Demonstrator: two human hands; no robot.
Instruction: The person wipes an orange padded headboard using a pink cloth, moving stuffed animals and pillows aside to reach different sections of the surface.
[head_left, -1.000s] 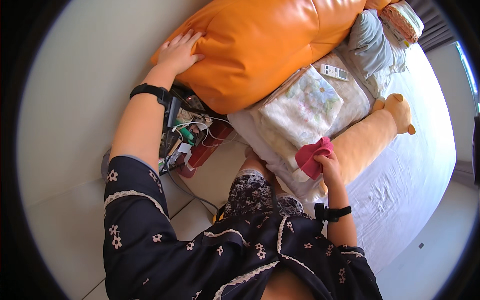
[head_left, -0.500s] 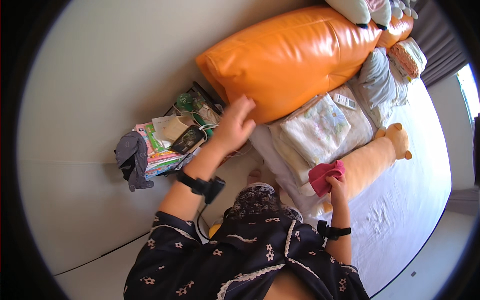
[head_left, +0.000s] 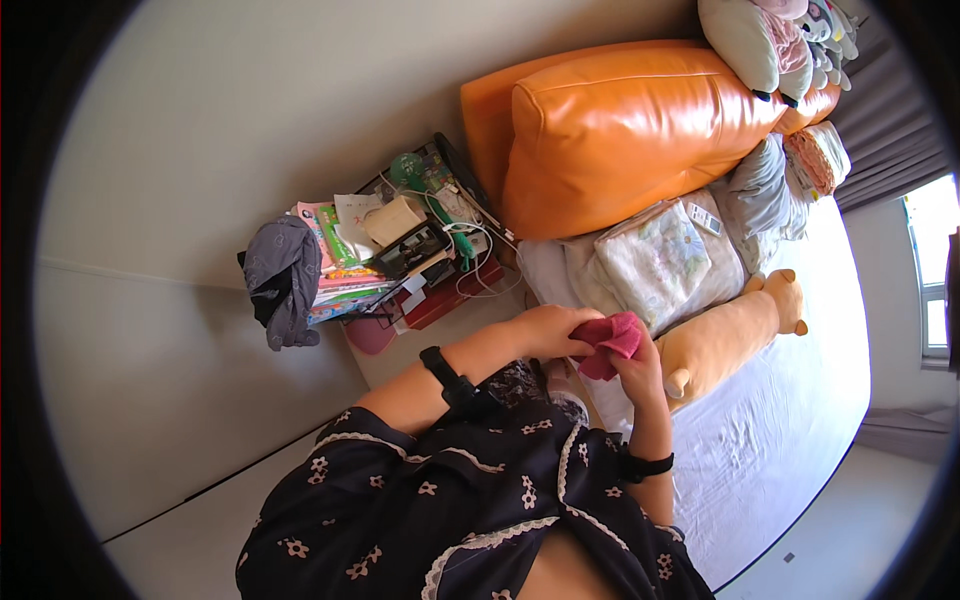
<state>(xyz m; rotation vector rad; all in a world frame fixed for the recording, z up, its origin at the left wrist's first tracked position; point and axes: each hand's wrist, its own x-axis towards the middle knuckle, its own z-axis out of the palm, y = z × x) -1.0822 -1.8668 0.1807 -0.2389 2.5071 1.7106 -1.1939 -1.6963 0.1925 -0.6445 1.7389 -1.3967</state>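
A dark pink cloth [head_left: 612,338] is bunched up between my two hands, in front of my body. My left hand [head_left: 552,331] closes its fingertips on the cloth's left edge. From the right, my right hand [head_left: 640,374] grips it with the thumb pressed against the fabric. Just beyond the cloth lie a folded floral blanket [head_left: 655,255] and a long tan plush bolster [head_left: 725,335] with an animal head. Some of the fingers are hidden behind the cloth.
An orange leather headboard cushion [head_left: 630,130] backs the bed [head_left: 770,420]. A white remote control [head_left: 703,219] rests on the bedding. At left, a bedside stand holds books [head_left: 345,285], a green handheld fan [head_left: 407,170], cables and a grey cloth bag [head_left: 283,275].
My left hand has come down and right from beside the headboard and taken hold of the cloth. My right hand has brought the cloth slightly left. The view has shifted.
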